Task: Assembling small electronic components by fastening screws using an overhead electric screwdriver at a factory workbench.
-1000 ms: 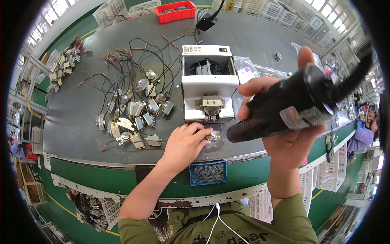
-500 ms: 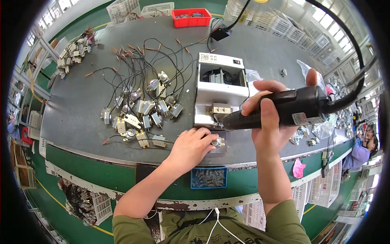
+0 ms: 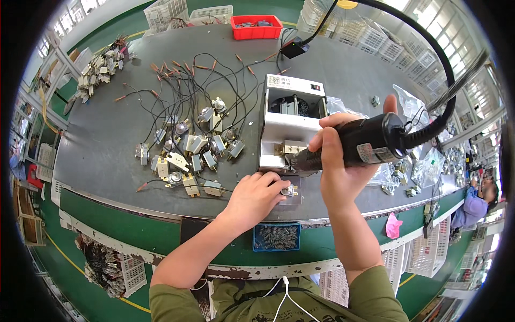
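Observation:
My left hand (image 3: 256, 197) presses a small thermostat-like part (image 3: 290, 191) with brass terminals down on a flat plate (image 3: 292, 200) near the table's front edge. Its fingers are closed around the part's left side, hiding much of it. My right hand (image 3: 343, 180) is wrapped round a black electric screwdriver (image 3: 365, 142), held tilted with its cable end up and right. The screwdriver's tip is at the front outlet of a white and silver screw feeder (image 3: 292, 127), just beyond my left hand. Whether a screw sits on the tip is too small to tell.
Similar parts with black leads (image 3: 196, 145) lie heaped left of the feeder. A blue tray of screws (image 3: 276, 237) sits below the front edge. Plastic bags and metal parts (image 3: 397, 174) lie right; a red bin (image 3: 256, 27) stands at the back. A person (image 3: 469, 206) sits far right.
The screwdriver's cable end has swung left with my right hand, while its tip stays by the feeder outlet. My left hand keeps its place on the part. The whole view has shifted slightly.

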A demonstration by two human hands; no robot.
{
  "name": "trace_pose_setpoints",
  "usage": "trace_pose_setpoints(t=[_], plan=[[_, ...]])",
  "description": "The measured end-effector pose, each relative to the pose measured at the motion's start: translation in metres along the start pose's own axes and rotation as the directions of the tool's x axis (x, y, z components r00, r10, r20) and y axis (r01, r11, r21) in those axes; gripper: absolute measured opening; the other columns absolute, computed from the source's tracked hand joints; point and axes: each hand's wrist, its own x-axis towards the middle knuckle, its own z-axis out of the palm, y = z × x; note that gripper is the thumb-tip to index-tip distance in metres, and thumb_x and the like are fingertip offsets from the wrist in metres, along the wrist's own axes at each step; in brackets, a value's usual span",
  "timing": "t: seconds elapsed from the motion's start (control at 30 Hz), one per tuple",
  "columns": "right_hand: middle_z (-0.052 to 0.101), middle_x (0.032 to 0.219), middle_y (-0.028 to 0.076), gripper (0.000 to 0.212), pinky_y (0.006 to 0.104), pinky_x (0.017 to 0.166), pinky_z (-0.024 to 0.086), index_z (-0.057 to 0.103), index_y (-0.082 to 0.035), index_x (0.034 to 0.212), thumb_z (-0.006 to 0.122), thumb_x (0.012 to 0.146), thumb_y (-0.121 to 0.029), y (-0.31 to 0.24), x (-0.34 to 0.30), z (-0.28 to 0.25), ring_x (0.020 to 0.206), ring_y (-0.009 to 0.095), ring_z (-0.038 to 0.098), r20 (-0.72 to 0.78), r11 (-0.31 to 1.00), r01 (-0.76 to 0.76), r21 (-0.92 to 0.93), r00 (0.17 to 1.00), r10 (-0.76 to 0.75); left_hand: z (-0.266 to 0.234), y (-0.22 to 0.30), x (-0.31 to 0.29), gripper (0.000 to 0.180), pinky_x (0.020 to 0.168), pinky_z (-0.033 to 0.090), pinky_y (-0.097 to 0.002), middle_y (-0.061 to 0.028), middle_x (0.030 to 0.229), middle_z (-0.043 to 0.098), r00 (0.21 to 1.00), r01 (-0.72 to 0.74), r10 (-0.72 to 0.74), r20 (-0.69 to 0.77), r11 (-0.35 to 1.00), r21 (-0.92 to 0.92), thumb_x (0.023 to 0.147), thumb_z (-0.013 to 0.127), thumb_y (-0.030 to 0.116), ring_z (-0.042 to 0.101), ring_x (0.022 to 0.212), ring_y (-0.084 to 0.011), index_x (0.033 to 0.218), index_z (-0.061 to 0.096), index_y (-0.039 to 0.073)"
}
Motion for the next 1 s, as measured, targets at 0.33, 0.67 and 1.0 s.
trace_pose_setpoints(t=[0.33,0.67,1.0], plan=[[0.068,0.089,0.011,0.103,0.0249,0.064,0.053,0.000,-0.009,0.156,0.065,0.081,0.015,0.001,0.000,-0.007,0.069,0.012,0.064,0.127,0.995,-0.032,0.100,0.992,0.020,0.003,-0.002,-0.004,0.033,0.080,0.048,-0.0375,-0.0018,0.104,0.061,1.000,-0.008,0.008,-0.027,1.000,0.009,0.083,0.075,0.023,0.060,0.089,-0.0248,0.114,0.069,0.014],[0.067,0.089,0.012,0.107,0.0243,0.061,0.053,-0.009,-0.009,0.156,0.064,0.082,0.013,-0.007,-0.024,-0.032,0.066,0.012,0.063,0.138,0.985,-0.155,0.082,0.980,0.143,-0.001,0.000,0.001,0.033,0.081,0.048,-0.0382,-0.0038,0.103,0.061,1.000,0.010,-0.010,0.020,1.000,0.019,0.085,0.073,0.027,0.060,0.090,-0.0264,0.115,0.066,0.015],[0.067,0.090,0.013,0.105,0.0239,0.062,0.053,-0.007,-0.007,0.156,0.064,0.081,0.014,-0.001,-0.032,-0.030,0.068,0.013,0.064,0.101,0.985,-0.138,0.103,0.987,0.128,-0.003,0.001,0.001,0.031,0.081,0.048,-0.0378,-0.0024,0.104,0.060,0.999,0.011,-0.013,0.036,0.999,0.035,0.086,0.072,0.027,0.060,0.091,-0.0251,0.114,0.067,0.015]])
